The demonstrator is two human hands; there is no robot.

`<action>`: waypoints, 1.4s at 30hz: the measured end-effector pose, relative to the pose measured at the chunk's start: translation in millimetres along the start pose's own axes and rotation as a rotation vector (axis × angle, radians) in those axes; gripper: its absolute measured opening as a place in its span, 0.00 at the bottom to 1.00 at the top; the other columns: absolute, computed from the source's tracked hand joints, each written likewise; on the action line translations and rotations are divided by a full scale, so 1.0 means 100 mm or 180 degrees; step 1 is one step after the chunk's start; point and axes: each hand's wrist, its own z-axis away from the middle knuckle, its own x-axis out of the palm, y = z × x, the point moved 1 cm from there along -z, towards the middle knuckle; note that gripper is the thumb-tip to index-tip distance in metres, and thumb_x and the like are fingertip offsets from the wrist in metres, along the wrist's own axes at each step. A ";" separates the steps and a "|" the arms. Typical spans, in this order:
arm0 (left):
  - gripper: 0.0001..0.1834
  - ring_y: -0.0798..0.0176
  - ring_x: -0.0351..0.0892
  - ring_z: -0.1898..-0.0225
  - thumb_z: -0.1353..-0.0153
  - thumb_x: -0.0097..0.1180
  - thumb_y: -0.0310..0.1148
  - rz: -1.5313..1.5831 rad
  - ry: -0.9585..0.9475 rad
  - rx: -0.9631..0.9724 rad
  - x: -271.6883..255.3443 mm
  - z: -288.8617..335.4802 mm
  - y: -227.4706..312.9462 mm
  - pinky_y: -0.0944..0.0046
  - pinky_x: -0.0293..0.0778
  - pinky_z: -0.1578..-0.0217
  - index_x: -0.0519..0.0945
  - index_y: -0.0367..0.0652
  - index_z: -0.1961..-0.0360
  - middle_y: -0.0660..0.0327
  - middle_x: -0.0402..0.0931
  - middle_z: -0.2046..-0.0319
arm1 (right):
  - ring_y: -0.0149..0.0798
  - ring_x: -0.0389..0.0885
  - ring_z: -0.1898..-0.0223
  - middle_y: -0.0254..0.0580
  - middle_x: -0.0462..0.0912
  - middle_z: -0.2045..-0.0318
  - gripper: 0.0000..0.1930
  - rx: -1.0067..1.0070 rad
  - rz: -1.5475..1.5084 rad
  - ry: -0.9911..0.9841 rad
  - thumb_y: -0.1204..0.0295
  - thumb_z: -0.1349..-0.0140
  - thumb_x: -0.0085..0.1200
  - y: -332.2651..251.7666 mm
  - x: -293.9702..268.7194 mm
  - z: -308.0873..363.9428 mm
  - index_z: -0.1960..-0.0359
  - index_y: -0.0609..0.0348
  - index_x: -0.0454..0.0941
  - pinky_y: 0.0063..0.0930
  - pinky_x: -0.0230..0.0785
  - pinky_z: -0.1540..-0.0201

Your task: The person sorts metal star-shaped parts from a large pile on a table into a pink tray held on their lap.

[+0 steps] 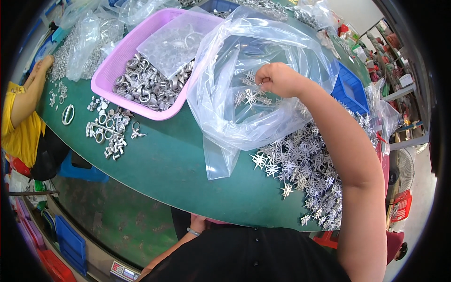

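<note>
Over the mouth of a large clear plastic bag (213, 122) is my right hand (282, 80), its fingers curled closed. Whatever they may hold is hidden. Several spiky, star-shaped silvery metal pieces (251, 97) lie inside the bag, just below that hand. A big heap of the same star-shaped pieces (305, 162) spreads on the green table under my right forearm, and one lone star (287, 190) lies at its near side. My left hand (198, 223), with a bangle at the wrist, is low at the table's near edge; its fingers are mostly out of sight.
A pink basket (99, 77) of silvery rings with a clear bag on top stands left of the plastic bag. Small metal parts (110, 129) lie before it. A blue bin (350, 84) sits at the right. At far left, a person in yellow (21, 122) works at the table.
</note>
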 end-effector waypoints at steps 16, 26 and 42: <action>0.19 0.62 0.75 0.63 0.54 0.56 0.25 0.0107 0.0028 0.0087 0.00 -0.01 -0.02 0.62 0.73 0.62 0.70 0.40 0.57 0.62 0.73 0.64 | 0.24 0.71 0.69 0.30 0.76 0.74 0.04 0.1187 -0.1957 0.0145 0.76 0.47 0.55 0.04 -0.20 0.08 0.69 0.61 0.78 0.19 0.64 0.63; 0.23 0.61 0.75 0.63 0.57 0.56 0.27 -0.0015 0.0111 0.0115 -0.03 -0.01 -0.02 0.62 0.73 0.63 0.70 0.39 0.56 0.61 0.73 0.64 | 0.36 0.76 0.70 0.36 0.79 0.74 0.04 0.0637 -0.0995 0.0626 0.75 0.49 0.53 0.04 -0.16 0.12 0.70 0.58 0.78 0.27 0.68 0.65; 0.19 0.61 0.76 0.66 0.57 0.57 0.25 0.0106 0.0514 -0.0087 -0.04 -0.02 -0.05 0.62 0.75 0.68 0.73 0.40 0.60 0.62 0.74 0.68 | 0.48 0.76 0.66 0.46 0.77 0.71 0.06 0.0128 0.0822 -0.0082 0.79 0.55 0.52 0.07 -0.15 0.20 0.73 0.62 0.78 0.35 0.69 0.62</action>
